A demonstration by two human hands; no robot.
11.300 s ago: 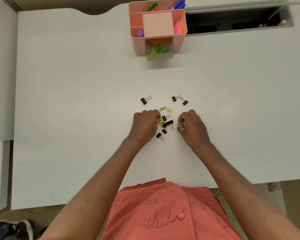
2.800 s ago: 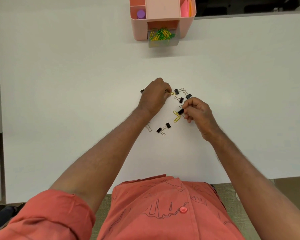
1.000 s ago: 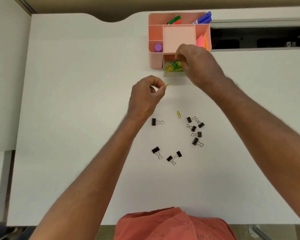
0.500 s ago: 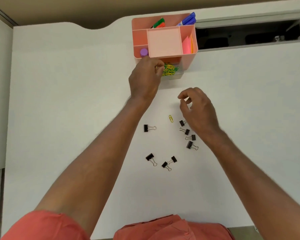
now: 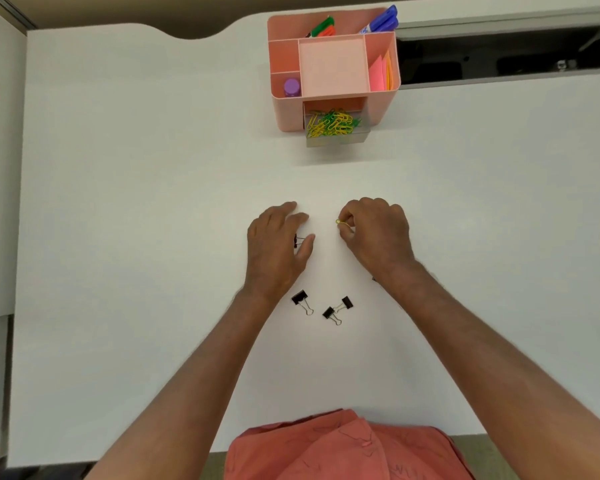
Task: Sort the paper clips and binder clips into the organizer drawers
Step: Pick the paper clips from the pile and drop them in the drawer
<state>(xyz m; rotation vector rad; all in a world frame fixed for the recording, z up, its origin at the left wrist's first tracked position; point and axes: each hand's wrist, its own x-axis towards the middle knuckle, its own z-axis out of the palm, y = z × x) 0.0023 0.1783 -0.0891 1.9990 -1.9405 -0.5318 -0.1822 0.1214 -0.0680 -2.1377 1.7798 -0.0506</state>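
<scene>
A pink organizer stands at the back of the white desk. Its clear drawer is pulled out and holds a heap of yellow and green paper clips. My right hand pinches a yellow paper clip at mid desk. My left hand lies over a black binder clip, fingers spread around it. Three more black binder clips lie nearer me: one and a touching pair. Other binder clips are hidden under my right forearm.
The organizer's top compartments hold markers, pink sticky notes and a purple cap. A dark cable slot opens at the back right. The desk's front edge runs close to my body.
My left hand came back from the drawer down to a binder clip. My right hand has closed on the loose yellow paper clip that lay on the desk.
</scene>
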